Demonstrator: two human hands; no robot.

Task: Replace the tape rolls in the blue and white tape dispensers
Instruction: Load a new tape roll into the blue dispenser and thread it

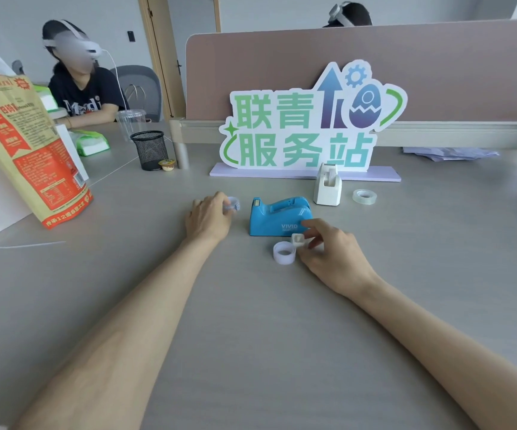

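The blue tape dispenser (277,217) stands mid-table, and the white tape dispenser (327,186) is upright behind it to the right. My left hand (209,217) lies left of the blue dispenser, its fingers closed round a small clear tape roll (233,203). My right hand (328,246) is just in front of the blue dispenser and pinches a small white core piece (297,240). A white tape roll (284,252) lies on the table touching that hand's fingers. Another clear tape roll (364,197) lies flat to the right of the white dispenser.
A large cut-out sign (310,119) on a lilac base stands behind the dispensers. At the left are a tall paper bag (27,150), a black mesh pen cup (149,149), a small jelly cup (167,164) and a seated person (80,88). Loose papers (449,153) lie far right.
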